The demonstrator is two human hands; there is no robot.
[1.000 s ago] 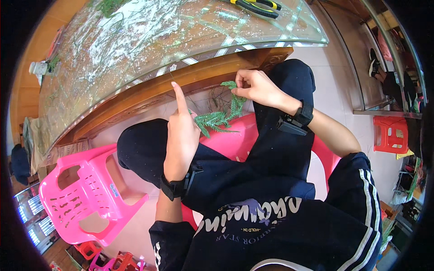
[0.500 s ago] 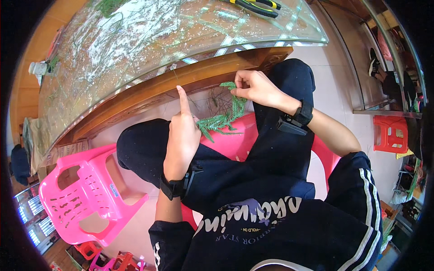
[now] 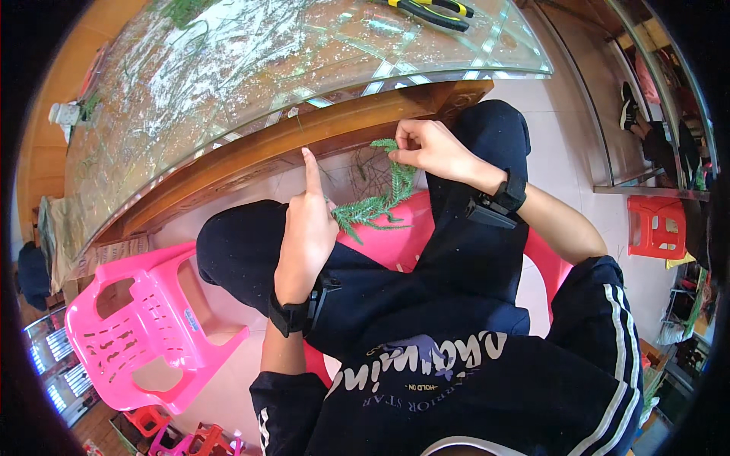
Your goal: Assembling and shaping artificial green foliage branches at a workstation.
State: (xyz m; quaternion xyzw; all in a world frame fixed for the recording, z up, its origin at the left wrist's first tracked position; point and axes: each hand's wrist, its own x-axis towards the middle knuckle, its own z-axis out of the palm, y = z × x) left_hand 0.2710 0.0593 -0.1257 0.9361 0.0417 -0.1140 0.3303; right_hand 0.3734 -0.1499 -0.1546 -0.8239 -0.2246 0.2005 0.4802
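— Both hands sit over the lap, yes? What does the left hand (image 3: pixel 304 232) do?

— It holds the lower end of a green sprig (image 3: pixel 378 199), fingers curled around it and the index finger stuck straight up toward the table edge. A black wrist strap (image 3: pixel 298 310) sits just behind it.

— And the right hand (image 3: pixel 432 148)?

— Closed in a pinch on the sprig's upper tip, thumb and fingertips pressed together. It wears a black band (image 3: pixel 508 194) too.

— So where exactly is the sprig?

— Stretched between the two hands, curving from the right pinch down to the left grip, above the knees and just below the wooden table rim (image 3: pixel 319 133). Thin bare twigs hang beside it.

— What is under the person?

— A pink plastic chair (image 3: pixel 395 239), showing between the dark trouser legs. A second pink chair (image 3: pixel 137 327) stands to the person's left, apart from the knee.

— And on the table?

— A glass top (image 3: pixel 251 68) strewn with green scraps and pale litter. Yellow-handled pliers (image 3: pixel 430 11) lie at its far edge, well apart from both hands.

— Anything further out?

— A red stool (image 3: pixel 652 226) stands on the floor at the right.
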